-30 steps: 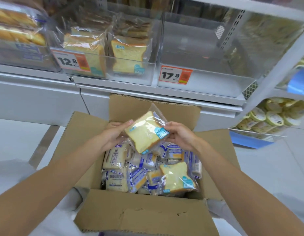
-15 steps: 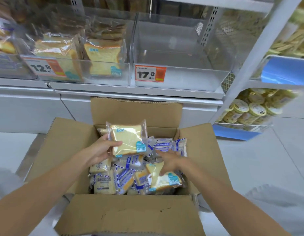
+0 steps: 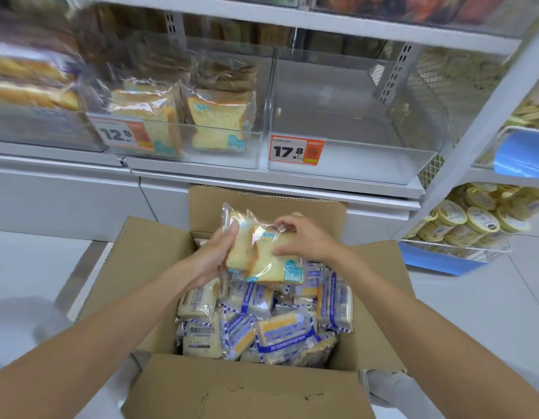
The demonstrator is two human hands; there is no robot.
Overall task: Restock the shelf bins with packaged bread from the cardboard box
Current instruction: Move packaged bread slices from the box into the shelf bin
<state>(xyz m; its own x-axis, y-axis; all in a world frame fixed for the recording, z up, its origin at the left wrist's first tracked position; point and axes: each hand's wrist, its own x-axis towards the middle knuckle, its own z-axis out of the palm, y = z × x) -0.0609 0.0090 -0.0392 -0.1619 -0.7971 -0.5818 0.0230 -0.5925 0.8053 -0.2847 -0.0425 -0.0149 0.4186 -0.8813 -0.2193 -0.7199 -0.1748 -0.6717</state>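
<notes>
The person is leaning over the open cardboard box (image 3: 247, 391), which is sitting on the floor (image 3: 473, 297) right below the shelf (image 3: 277, 184), and both hands are working just above its far side. The left hand (image 3: 209, 261) is gripping the first toast packet (image 3: 236, 252), its fingers (image 3: 230, 235) curling round the packet's left edge and holding it nearly upright. The right hand (image 3: 307, 241) is pinching the second toast packet (image 3: 277, 264) from above, thumb on the near face and fingertips on the crinkled top of the wrapper. The two packets are overlapping, the second lying against the front of the first. Under them, the box is holding a jumble of blue-and-white wrapped bread packs (image 3: 280, 331). Up on the shelf, the left bin (image 3: 201, 160) with the 12.8 tag (image 3: 120, 134) is showing matching toast packets (image 3: 217, 122) standing on edge, and just beside it the clear right bin (image 3: 368, 172) is carrying the 17.8 tag (image 3: 295, 151). Yellow tubs (image 3: 473, 219) are sitting on a lower rack to the right.
</notes>
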